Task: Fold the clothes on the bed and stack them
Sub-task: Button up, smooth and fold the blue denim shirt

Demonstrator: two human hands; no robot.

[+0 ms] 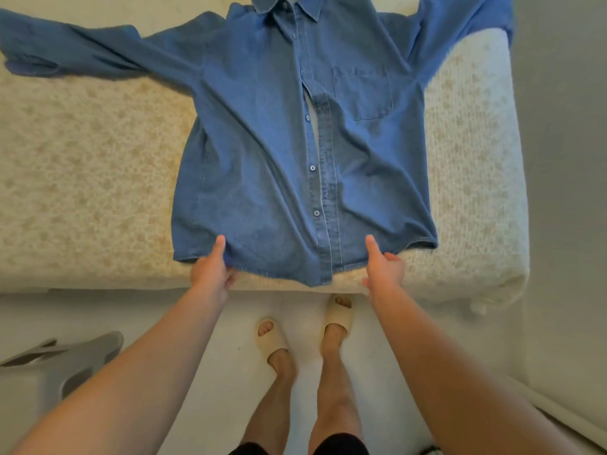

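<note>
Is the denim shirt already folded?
No, the denim shirt lies flat on the bed, sleeves spread, both hands at its hem.

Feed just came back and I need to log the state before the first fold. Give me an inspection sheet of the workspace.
Surface: bed with a cream textured cover, corner at right.
Job's things: denim shirt laid front up, collar away from the person, sleeves spread, placket partly unbuttoned, chest pocket showing. No stack seen.
Clutter: nothing seen on the bed.
Grip: left hand and right hand each pinch the shirt hem, thumbs on top.
Cables: nothing seen.
Surroundings: pale floor, person's feet in cream slides, grey object at lower left, unclear what.
</note>
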